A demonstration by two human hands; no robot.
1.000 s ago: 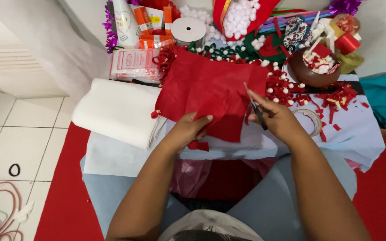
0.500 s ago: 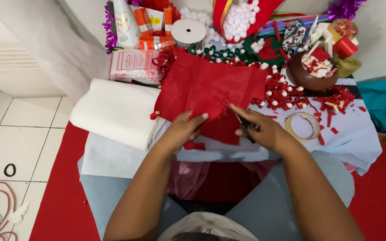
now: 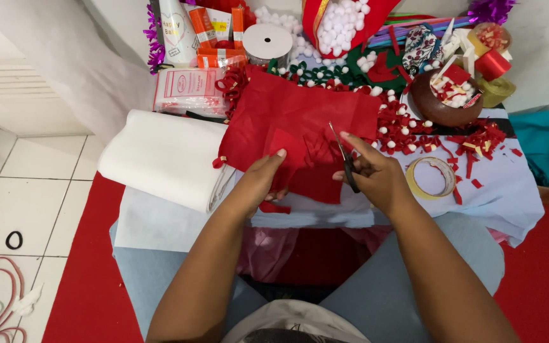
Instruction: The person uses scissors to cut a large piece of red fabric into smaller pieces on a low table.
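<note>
A sheet of red felt (image 3: pixel 287 114) lies on the low white-covered table (image 3: pixel 503 197). My left hand (image 3: pixel 263 178) pinches a smaller red felt piece (image 3: pixel 290 149) by its lower left edge and lifts it off the sheet. My right hand (image 3: pixel 370 171) grips small dark scissors (image 3: pixel 344 159) whose blades point up and left into the right edge of that piece. A small red scrap (image 3: pixel 274 207) lies just below my left hand.
A white fabric roll (image 3: pixel 160 159) lies at the left. A yellow tape ring (image 3: pixel 431 178) lies right of my right hand, by red scraps and white pom-poms. A brown bowl (image 3: pixel 436 105), white tape roll (image 3: pixel 268 41), packets and bottles crowd the back.
My right hand with the scissors has moved left from the table's right side to the felt piece. My left hand has raised the piece slightly.
</note>
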